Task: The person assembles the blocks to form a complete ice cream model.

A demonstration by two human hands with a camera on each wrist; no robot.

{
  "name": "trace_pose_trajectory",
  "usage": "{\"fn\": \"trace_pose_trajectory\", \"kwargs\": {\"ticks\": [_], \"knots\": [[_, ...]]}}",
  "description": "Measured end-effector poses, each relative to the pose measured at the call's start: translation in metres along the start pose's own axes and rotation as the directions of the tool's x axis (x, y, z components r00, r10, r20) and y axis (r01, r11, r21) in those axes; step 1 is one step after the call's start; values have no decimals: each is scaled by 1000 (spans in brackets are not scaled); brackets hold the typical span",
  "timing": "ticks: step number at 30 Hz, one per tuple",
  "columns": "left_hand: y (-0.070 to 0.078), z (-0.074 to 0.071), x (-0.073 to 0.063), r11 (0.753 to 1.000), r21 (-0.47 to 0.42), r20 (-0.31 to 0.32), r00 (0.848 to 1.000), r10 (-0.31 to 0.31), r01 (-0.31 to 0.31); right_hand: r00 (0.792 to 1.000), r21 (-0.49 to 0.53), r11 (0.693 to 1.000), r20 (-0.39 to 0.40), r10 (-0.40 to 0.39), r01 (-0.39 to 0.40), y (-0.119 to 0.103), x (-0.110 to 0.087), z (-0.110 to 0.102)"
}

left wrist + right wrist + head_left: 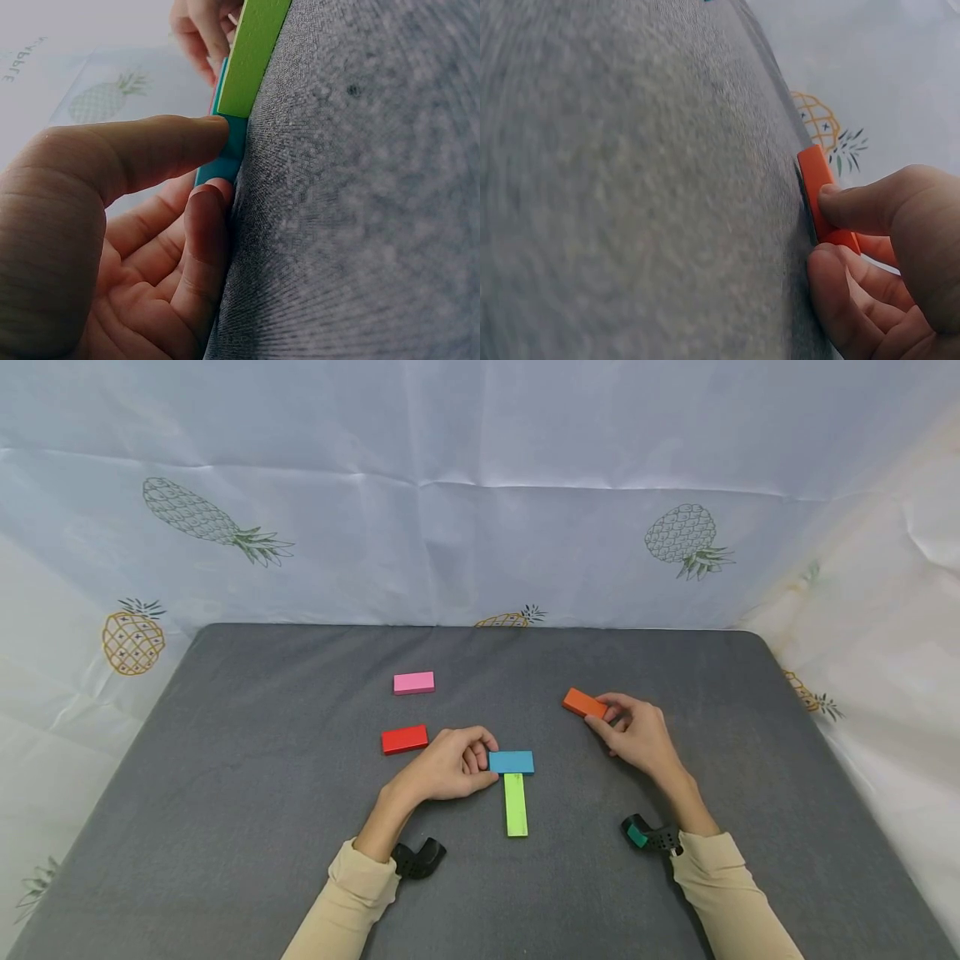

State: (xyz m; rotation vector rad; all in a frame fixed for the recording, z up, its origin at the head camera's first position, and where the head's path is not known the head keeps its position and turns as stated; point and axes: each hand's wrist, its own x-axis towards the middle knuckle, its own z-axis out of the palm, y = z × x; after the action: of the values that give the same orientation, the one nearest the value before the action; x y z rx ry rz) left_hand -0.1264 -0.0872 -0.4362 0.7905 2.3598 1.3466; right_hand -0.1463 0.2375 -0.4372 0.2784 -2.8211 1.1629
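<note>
A blue block (512,762) lies crosswise on the table, touching the far end of a light green block (516,806) so that the two make a T. My left hand (450,764) pinches the left end of the blue block between thumb and fingers. In the left wrist view the thumb rests along the blue block (231,146), close to where it meets the green block (251,60). Farther off to the right, my right hand (637,731) grips one end of an orange block (583,702); the right wrist view shows thumb and fingers around the orange block (817,184).
A red block (404,739) lies just left of my left hand. Behind it is a pink block (414,683). The grey cloth-covered table (225,793) ends at a white pineapple-print curtain (450,543) at the back and sides.
</note>
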Motion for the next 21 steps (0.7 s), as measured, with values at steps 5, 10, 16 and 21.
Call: {"fn": "trace_pose_trajectory", "kwargs": {"ticks": [5, 10, 16, 21], "knots": [[-1, 0, -1, 1000, 8, -3, 1000, 4, -4, 1000, 0, 1000, 12, -22, 22, -5, 0, 5], [0, 0, -1, 1000, 7, -3, 1000, 3, -3, 999, 8, 999, 30, -38, 38, -11, 0, 10], [0, 1, 0, 1000, 12, -3, 1000, -6, 6, 997, -4, 998, 45, -59, 59, -18, -1, 15], [0, 1, 0, 1000, 14, -1, 1000, -8, 8, 995, -10, 997, 59, -78, 78, -24, -1, 19]]}}
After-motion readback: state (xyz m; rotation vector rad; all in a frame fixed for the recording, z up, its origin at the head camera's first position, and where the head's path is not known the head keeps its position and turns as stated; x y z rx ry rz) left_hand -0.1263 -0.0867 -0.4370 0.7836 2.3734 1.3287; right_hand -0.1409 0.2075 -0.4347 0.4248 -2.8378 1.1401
